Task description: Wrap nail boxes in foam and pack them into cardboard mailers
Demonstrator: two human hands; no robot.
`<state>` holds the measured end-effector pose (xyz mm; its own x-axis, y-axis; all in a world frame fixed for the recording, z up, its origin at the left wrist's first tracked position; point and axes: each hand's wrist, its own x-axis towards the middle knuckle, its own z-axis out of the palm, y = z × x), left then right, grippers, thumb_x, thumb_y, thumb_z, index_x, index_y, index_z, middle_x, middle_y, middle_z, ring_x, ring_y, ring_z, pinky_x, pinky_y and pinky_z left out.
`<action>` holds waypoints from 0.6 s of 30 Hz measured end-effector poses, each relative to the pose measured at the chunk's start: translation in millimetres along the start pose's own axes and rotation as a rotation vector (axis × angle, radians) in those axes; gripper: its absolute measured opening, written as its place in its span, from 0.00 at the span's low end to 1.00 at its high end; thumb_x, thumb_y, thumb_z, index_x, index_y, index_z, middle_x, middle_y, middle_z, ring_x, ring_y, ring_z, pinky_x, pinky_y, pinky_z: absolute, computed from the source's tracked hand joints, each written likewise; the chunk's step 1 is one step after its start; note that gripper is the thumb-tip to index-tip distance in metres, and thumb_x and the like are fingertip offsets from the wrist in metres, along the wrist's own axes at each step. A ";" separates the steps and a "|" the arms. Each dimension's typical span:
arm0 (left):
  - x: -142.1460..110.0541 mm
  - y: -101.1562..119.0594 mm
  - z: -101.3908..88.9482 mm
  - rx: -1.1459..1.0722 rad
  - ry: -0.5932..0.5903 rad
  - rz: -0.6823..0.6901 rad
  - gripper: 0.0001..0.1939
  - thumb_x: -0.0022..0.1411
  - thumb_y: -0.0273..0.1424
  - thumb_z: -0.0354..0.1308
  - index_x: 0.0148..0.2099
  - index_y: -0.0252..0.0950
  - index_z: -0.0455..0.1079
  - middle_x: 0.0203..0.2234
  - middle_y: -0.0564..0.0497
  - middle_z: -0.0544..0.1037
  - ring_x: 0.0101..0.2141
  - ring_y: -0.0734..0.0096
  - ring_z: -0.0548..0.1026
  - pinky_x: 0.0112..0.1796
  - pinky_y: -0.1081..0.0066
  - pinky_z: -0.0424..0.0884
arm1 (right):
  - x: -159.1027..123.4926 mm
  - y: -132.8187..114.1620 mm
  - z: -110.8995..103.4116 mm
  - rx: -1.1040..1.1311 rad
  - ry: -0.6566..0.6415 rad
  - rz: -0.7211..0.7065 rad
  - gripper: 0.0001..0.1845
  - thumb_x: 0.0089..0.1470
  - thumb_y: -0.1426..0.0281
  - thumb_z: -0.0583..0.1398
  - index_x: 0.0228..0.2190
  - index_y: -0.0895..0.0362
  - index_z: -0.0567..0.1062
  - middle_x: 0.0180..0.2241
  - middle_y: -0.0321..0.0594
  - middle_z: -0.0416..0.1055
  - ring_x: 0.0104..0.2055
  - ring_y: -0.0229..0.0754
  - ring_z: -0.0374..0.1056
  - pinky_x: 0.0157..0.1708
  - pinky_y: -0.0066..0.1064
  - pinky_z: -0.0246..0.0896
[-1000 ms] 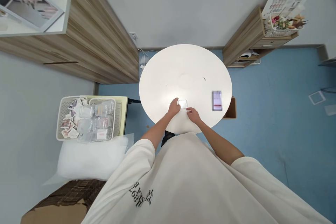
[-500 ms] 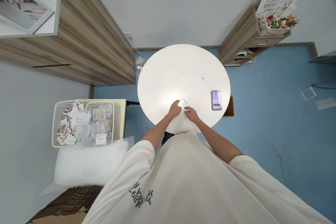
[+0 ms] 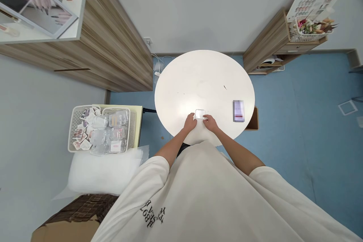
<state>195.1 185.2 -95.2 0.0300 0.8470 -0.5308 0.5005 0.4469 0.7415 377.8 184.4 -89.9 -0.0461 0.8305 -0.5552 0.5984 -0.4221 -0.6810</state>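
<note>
a small clear plastic case [image 3: 200, 114] with a pale inside lies on the oval-looking white bench [image 3: 198, 75], at the side nearest the person, between the two hands. the left hand [image 3: 190, 122] is at the case's left edge, its fingers bent and slightly apart; the right hand [image 3: 210, 123] is at the lower right corner, its fingers curled together with the tips at the edge. whether either hand truly pinches the case is too small to tell.

a phone [image 3: 238, 111] with a lit, blurred screen lies on the bench, well apart from the right hand. off to the left, a yellow-topped stand [image 3: 138, 121] bears a white basket of printed cards [image 3: 70, 130] and, beside it, a white basket of clear plastic boxes [image 3: 128, 132]. a wooden cabinet [image 3: 286, 32] at the upper right carries a white basket of flowers [image 3: 297, 37].
</note>
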 end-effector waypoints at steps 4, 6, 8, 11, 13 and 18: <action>-3.3 3.5 -1.0 -0.012 -0.028 0.003 0.24 0.60 0.24 0.56 0.59 0.38 0.64 0.56 0.40 0.73 0.54 0.56 0.73 0.53 0.57 0.70 | -1.7 1.4 1.6 0.001 0.001 0.010 0.23 0.55 0.70 0.57 0.53 0.53 0.73 0.58 0.44 0.68 0.49 0.43 0.71 0.52 0.37 0.68; -5.8 5.5 -1.0 -0.017 -0.036 0.018 0.25 0.60 0.24 0.56 0.59 0.39 0.64 0.55 0.41 0.74 0.55 0.57 0.73 0.53 0.58 0.70 | -2.3 0.9 1.2 0.004 0.009 -0.002 0.23 0.55 0.70 0.57 0.53 0.53 0.73 0.56 0.44 0.69 0.49 0.43 0.71 0.52 0.37 0.68; -7.7 7.6 -0.7 -0.017 -0.031 0.037 0.26 0.60 0.23 0.57 0.60 0.39 0.63 0.54 0.41 0.74 0.56 0.57 0.72 0.54 0.58 0.69 | -3.0 -0.5 -0.3 0.009 0.030 -0.026 0.22 0.55 0.71 0.57 0.52 0.52 0.73 0.55 0.44 0.69 0.48 0.42 0.71 0.52 0.37 0.68; -8.3 11.7 -0.3 -0.029 -0.007 0.050 0.27 0.60 0.23 0.57 0.61 0.39 0.62 0.55 0.40 0.73 0.56 0.57 0.72 0.54 0.58 0.69 | -3.0 -5.0 -4.1 0.016 0.068 -0.060 0.21 0.56 0.71 0.57 0.51 0.52 0.73 0.54 0.44 0.69 0.46 0.41 0.72 0.52 0.37 0.68; -7.0 15.3 -0.3 -0.052 0.041 0.057 0.26 0.61 0.23 0.57 0.61 0.39 0.63 0.54 0.41 0.72 0.55 0.58 0.72 0.54 0.58 0.69 | -1.7 -9.2 -7.4 0.017 0.095 -0.071 0.20 0.57 0.70 0.56 0.51 0.53 0.74 0.53 0.44 0.69 0.45 0.41 0.72 0.52 0.38 0.67; 2.0 24.2 -0.6 -0.115 0.142 0.069 0.19 0.65 0.25 0.56 0.58 0.38 0.65 0.50 0.42 0.73 0.51 0.62 0.74 0.53 0.61 0.70 | 7.4 -18.5 -15.0 0.023 0.136 -0.086 0.17 0.60 0.67 0.55 0.50 0.53 0.75 0.49 0.44 0.71 0.44 0.42 0.71 0.50 0.38 0.67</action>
<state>206.7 197.9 -78.1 -0.0657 0.9052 -0.4199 0.3988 0.4095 0.8205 378.4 203.8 -74.3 0.0138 0.9048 -0.4256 0.5782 -0.3545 -0.7348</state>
